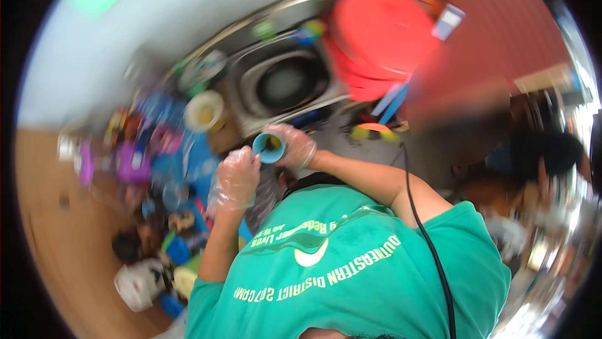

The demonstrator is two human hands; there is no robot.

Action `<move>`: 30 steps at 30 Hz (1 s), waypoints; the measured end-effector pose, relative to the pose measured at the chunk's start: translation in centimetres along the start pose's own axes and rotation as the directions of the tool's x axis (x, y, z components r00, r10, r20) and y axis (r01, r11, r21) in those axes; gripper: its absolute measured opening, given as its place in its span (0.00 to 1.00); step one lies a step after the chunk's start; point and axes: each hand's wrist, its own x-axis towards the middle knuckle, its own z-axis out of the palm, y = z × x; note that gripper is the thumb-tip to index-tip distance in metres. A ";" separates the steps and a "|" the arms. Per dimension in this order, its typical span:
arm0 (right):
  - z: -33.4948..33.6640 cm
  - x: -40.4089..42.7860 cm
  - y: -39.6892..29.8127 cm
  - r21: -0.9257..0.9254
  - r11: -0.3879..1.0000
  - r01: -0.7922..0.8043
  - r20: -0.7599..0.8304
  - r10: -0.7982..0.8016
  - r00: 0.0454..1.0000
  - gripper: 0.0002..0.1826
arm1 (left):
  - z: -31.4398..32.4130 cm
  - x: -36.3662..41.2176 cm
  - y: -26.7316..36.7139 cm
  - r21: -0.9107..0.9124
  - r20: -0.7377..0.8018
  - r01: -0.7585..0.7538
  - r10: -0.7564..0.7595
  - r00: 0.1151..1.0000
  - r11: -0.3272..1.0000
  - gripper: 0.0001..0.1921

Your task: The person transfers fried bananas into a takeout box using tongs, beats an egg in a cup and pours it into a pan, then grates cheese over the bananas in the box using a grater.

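My right hand (295,145), in a clear plastic glove, holds a light blue cup (269,147) in front of my chest. The cup's mouth faces up towards me. Yellowish, dark-edged contents show inside. My left hand (236,176), gloved the same way, has its fingers closed at the cup's left rim. They seem to pinch a thin utensil that reaches into the cup, mostly hidden by the fingers. Just beyond the hands is a gas stove (240,92) with a round black pan (292,80) on it. A pale container (204,112) with something yellow inside stands left of the stove.
A large red round plastic lid or tub (383,33) stands right of the stove. Blurred clutter, including a purple container (133,161) and a white container (139,285), crowds the left. A black cable (425,231) runs down over my shirt on the right.
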 end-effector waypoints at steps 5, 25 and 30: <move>-19.0 -12.7 -0.5 -0.226 0.970 -0.083 -0.267 0.020 0.963 0.40 | 9.4 6.4 17.7 0.351 0.446 -0.217 0.042 0.894 0.911 0.09; -62.8 -46.6 4.4 0.033 0.502 -0.864 -0.977 0.197 0.077 0.41 | 38.8 18.8 75.1 -0.224 0.634 -0.740 0.671 0.383 0.634 0.09; -75.6 -47.1 9.1 0.111 0.512 -0.852 -0.983 0.185 -0.017 0.43 | 47.5 25.8 85.1 -0.253 0.617 -0.758 0.704 0.352 0.601 0.11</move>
